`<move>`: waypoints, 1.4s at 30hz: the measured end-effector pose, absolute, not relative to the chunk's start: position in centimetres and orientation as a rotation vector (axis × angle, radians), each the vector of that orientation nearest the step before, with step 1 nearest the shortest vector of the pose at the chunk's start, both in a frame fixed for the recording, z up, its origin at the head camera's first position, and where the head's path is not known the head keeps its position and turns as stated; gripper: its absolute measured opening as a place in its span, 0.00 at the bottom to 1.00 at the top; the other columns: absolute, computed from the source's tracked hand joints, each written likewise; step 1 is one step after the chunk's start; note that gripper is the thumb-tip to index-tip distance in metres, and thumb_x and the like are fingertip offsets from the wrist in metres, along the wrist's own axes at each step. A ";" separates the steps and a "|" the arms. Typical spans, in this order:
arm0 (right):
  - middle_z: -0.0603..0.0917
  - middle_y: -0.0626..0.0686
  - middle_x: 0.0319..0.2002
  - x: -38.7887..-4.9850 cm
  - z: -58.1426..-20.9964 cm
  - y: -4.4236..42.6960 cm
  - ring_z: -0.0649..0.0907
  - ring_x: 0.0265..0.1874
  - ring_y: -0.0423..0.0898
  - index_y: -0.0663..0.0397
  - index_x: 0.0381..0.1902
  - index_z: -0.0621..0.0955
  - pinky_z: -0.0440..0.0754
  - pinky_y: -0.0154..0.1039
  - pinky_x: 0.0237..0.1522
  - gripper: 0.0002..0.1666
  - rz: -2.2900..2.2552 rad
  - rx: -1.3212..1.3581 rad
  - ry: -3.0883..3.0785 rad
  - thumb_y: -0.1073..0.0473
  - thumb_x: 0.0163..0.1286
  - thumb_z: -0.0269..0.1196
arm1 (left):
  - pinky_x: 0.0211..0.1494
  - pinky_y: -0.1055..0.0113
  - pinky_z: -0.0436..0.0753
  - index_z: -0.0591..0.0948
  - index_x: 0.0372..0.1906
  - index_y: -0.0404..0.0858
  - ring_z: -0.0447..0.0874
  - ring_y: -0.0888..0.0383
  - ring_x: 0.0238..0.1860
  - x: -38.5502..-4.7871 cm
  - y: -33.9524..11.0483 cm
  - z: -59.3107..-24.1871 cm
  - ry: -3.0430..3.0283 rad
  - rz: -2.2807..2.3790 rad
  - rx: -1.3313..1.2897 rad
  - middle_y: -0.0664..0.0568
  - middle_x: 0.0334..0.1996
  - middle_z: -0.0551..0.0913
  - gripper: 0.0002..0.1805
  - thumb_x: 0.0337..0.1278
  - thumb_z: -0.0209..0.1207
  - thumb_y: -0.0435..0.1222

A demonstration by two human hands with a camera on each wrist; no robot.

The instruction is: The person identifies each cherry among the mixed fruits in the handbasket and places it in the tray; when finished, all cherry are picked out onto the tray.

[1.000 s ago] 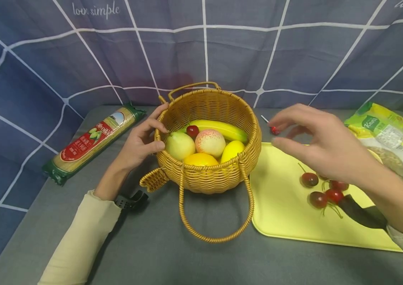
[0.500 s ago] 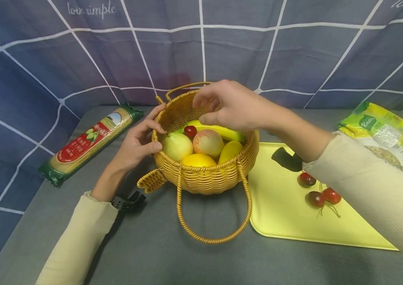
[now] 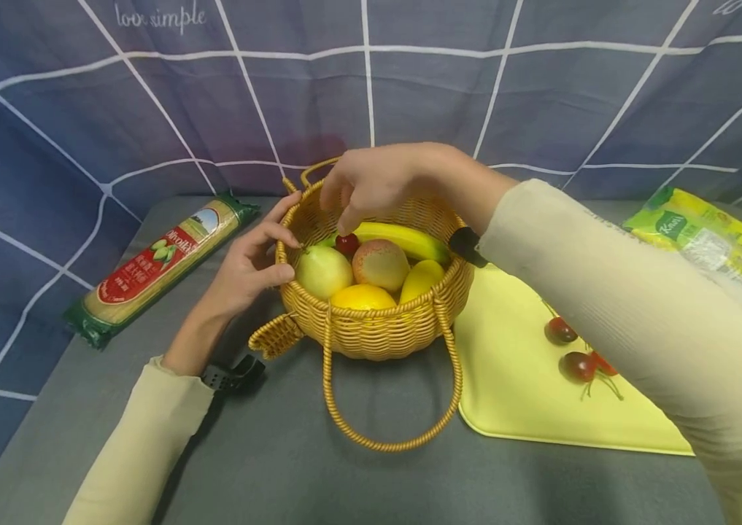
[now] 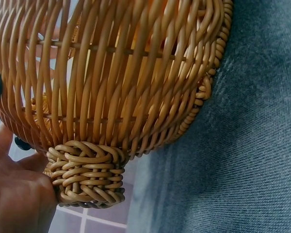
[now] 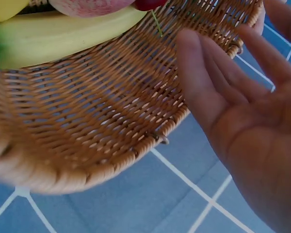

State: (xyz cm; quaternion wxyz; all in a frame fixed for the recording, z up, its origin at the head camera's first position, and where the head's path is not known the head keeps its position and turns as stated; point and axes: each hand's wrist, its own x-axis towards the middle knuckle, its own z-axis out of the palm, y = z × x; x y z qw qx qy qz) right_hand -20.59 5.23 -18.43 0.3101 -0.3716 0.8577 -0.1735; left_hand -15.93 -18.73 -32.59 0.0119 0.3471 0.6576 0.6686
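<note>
A wicker basket [image 3: 377, 339] with looped handles holds a pear [image 3: 323, 272], a peach [image 3: 380, 264], a banana [image 3: 403, 239], two other yellow fruits and a dark red cherry [image 3: 347, 245]. My left hand [image 3: 249, 259] grips the basket's left rim, fingers over the edge and thumb outside. The left wrist view has the woven side and stubby tail [image 4: 87, 174] beside that palm. Over the back left of the basket hovers my right hand [image 3: 373, 182], fingertips just above the cherry. In the right wrist view its fingers are loosely bent, apart from the stemmed cherry [image 5: 150, 4].
Right of the basket lies a yellow tray [image 3: 508, 386] with several cherries [image 3: 578, 366], partly covered by my right sleeve. A green and yellow Knorr bag [image 3: 699, 237] sits behind it. A spaghetti pack [image 3: 154, 266] lies at left. A tiled-pattern curtain [image 3: 436, 95] hangs behind.
My right hand has moved left from above the tray to inside the basket's opening, down toward the cherry. My left hand stays on the rim.
</note>
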 end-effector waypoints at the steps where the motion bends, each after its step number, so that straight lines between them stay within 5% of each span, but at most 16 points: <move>1: 0.78 0.58 0.60 -20.8 -18.5 5.0 0.77 0.58 0.50 0.61 0.69 0.69 0.76 0.43 0.57 0.31 -0.447 -0.953 2.230 0.59 0.70 0.61 | 0.68 0.57 0.63 0.77 0.41 0.31 0.52 0.44 0.74 -15.9 -18.8 -32.6 2.053 2.084 1.081 0.43 0.75 0.57 0.27 0.51 0.72 0.49; 10: 0.68 0.53 0.70 -22.0 -19.7 4.1 0.71 0.66 0.53 0.48 0.75 0.61 0.77 0.48 0.57 0.36 -0.524 -0.711 2.039 0.49 0.74 0.58 | 0.68 0.57 0.65 0.78 0.42 0.35 0.52 0.44 0.74 -15.9 -18.8 -33.0 2.030 2.084 1.074 0.44 0.76 0.57 0.24 0.52 0.72 0.48; 25: 0.61 0.49 0.74 -22.4 -22.3 2.8 0.69 0.66 0.48 0.49 0.76 0.61 0.72 0.48 0.61 0.39 -0.419 -0.687 2.012 0.59 0.71 0.62 | 0.69 0.53 0.63 0.78 0.40 0.34 0.53 0.43 0.74 -16.0 -18.6 -32.8 2.073 2.065 1.115 0.42 0.75 0.58 0.26 0.51 0.72 0.51; 42: 0.71 0.50 0.65 -22.7 -22.4 3.1 0.73 0.60 0.48 0.49 0.69 0.71 0.75 0.49 0.57 0.31 -0.467 -0.708 2.065 0.62 0.69 0.62 | 0.66 0.60 0.66 0.79 0.42 0.37 0.51 0.45 0.75 -15.9 -18.8 -32.7 2.052 2.075 1.092 0.44 0.76 0.56 0.23 0.52 0.72 0.49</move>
